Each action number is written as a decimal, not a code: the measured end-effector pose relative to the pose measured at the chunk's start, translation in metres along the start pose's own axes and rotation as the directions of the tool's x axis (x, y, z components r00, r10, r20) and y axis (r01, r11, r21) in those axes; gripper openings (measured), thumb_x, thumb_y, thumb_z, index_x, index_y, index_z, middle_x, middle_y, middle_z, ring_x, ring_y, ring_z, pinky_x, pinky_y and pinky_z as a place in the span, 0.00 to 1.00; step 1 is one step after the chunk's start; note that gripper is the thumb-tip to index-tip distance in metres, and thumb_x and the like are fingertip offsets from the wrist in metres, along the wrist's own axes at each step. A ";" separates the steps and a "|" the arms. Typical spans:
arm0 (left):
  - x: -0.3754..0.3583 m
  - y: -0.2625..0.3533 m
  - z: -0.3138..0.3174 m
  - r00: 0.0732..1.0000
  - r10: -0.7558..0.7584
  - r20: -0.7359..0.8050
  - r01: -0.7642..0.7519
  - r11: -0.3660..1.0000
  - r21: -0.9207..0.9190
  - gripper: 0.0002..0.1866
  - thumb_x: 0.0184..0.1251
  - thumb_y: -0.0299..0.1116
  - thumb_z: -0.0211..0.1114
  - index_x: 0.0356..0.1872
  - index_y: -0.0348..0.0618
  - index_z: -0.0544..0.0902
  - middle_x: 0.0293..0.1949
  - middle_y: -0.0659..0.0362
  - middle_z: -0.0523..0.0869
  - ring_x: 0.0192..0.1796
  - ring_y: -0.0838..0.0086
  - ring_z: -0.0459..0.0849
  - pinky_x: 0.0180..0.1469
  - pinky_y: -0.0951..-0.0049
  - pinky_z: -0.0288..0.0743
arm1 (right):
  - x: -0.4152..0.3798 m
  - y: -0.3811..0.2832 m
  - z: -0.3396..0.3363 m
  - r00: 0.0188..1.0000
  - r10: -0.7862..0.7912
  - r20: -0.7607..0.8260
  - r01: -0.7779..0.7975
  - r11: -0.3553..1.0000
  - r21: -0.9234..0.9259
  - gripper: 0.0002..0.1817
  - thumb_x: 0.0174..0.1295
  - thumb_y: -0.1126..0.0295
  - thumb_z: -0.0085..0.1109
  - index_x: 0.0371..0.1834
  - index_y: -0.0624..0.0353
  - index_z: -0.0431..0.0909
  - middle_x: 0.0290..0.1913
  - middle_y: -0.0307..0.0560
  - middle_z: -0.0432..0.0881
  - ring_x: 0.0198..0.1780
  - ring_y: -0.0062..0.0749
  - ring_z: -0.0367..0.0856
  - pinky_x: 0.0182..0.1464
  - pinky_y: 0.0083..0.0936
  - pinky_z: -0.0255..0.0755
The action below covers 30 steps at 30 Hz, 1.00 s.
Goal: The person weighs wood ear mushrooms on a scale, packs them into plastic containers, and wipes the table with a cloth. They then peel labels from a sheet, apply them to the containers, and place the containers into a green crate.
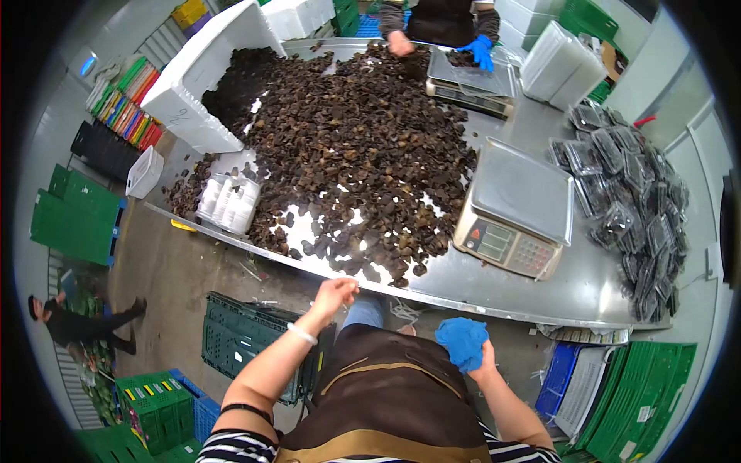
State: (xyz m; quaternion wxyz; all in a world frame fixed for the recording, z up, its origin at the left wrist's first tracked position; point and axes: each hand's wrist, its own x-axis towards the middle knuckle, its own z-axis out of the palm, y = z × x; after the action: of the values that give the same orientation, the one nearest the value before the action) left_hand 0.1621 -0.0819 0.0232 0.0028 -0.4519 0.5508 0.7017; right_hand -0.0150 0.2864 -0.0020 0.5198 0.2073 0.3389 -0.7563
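My left hand (337, 295) is at the table's front edge, its fingers curled together. Whether anything is between them is too small to tell. My right hand (485, 364) is lower, in front of the apron, closed around a crumpled blue cloth-like bundle (461, 343). Beyond my left hand, a wide heap of dark brown mushroom-like pieces (347, 147) covers much of the metal table (432, 289). A digital scale (515, 204) with a flat steel plate stands on the table, beyond my right hand.
Opposite, a person in a dark apron, one hand blue-gloved (480, 52), works by a second scale (469, 85). Clear plastic boxes (625, 201) pile up at right. A white foam box (193, 92) and white tubs (229, 202) are at left. Green crates (247, 339) stand below the table.
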 end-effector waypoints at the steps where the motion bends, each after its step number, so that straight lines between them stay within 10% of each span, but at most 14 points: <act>1: 0.012 0.014 -0.008 0.996 0.065 -0.054 -0.066 0.998 -0.009 0.11 0.71 0.33 0.60 0.49 0.39 0.81 0.34 0.63 0.85 0.29 0.83 0.78 0.34 0.81 0.72 | -0.006 -0.002 0.010 1.000 -0.022 0.012 0.022 1.000 -0.005 0.26 0.68 0.53 0.49 0.63 0.58 0.72 0.62 0.47 0.77 0.61 0.40 0.76 0.65 0.38 0.69; 4: 0.080 0.055 -0.050 0.931 0.279 -0.235 -0.255 0.959 0.126 0.09 0.68 0.31 0.62 0.45 0.40 0.83 0.32 0.62 0.86 0.29 0.80 0.80 0.34 0.77 0.73 | -0.019 -0.011 0.030 0.999 -0.049 0.018 0.051 0.991 -0.125 0.26 0.70 0.52 0.44 0.63 0.55 0.71 0.64 0.46 0.75 0.64 0.41 0.73 0.68 0.39 0.65; 8: 0.174 0.125 -0.100 0.563 0.793 -0.233 -0.503 0.553 0.665 0.06 0.60 0.28 0.65 0.37 0.41 0.86 0.37 0.53 0.86 0.40 0.59 0.85 0.43 0.62 0.76 | -0.026 -0.014 0.060 0.994 -0.100 -0.054 0.086 0.974 -0.207 0.27 0.68 0.51 0.45 0.63 0.57 0.71 0.62 0.48 0.76 0.63 0.42 0.74 0.67 0.40 0.66; 20: 0.283 0.167 -0.133 0.756 0.651 0.072 -0.336 0.292 0.896 0.05 0.46 0.27 0.67 0.26 0.41 0.83 0.37 0.50 0.80 0.43 0.53 0.82 0.45 0.57 0.77 | 0.011 0.046 0.125 0.963 0.018 -0.268 -0.058 0.988 -0.141 0.21 0.64 0.59 0.54 0.58 0.55 0.73 0.53 0.47 0.79 0.54 0.40 0.79 0.58 0.37 0.73; 26: 0.255 0.181 -0.153 0.658 0.737 -0.157 -0.499 0.582 0.642 0.09 0.54 0.33 0.73 0.33 0.41 0.85 0.38 0.55 0.81 0.41 0.64 0.83 0.42 0.66 0.75 | 0.030 0.060 0.164 0.964 -0.053 -0.259 -0.010 0.972 -0.236 0.21 0.64 0.60 0.53 0.58 0.57 0.73 0.51 0.45 0.79 0.52 0.38 0.78 0.57 0.36 0.73; 28: 0.232 0.193 -0.187 0.884 0.397 -0.246 -0.360 0.915 0.184 0.10 0.58 0.34 0.72 0.35 0.38 0.84 0.35 0.56 0.86 0.33 0.72 0.84 0.37 0.69 0.75 | 0.036 0.056 0.180 0.974 -0.065 -0.218 0.005 0.964 -0.267 0.20 0.65 0.60 0.52 0.57 0.57 0.73 0.51 0.45 0.79 0.52 0.37 0.78 0.58 0.35 0.72; 29: 0.233 0.193 -0.201 0.843 0.483 -0.236 -0.422 0.866 0.267 0.11 0.61 0.33 0.70 0.40 0.37 0.84 0.31 0.57 0.88 0.28 0.78 0.82 0.32 0.74 0.75 | 0.043 0.060 0.160 0.973 -0.058 -0.225 0.003 0.971 -0.238 0.22 0.66 0.59 0.52 0.59 0.57 0.72 0.53 0.46 0.79 0.53 0.37 0.78 0.59 0.35 0.72; 30: 0.203 0.202 -0.240 0.832 0.433 -0.346 -0.470 0.882 -0.028 0.14 0.62 0.35 0.68 0.45 0.38 0.83 0.32 0.58 0.88 0.29 0.77 0.82 0.35 0.75 0.75 | 0.049 0.058 0.168 0.977 -0.052 -0.206 -0.002 0.968 -0.251 0.22 0.66 0.59 0.51 0.60 0.57 0.72 0.54 0.46 0.79 0.55 0.38 0.77 0.59 0.35 0.71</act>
State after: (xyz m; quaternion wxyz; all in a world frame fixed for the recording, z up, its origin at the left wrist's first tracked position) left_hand 0.0923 -0.4470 0.0530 -0.2806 -0.4190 0.5942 0.6266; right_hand 0.0268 0.1194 0.0629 0.4931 0.2151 0.4874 -0.6878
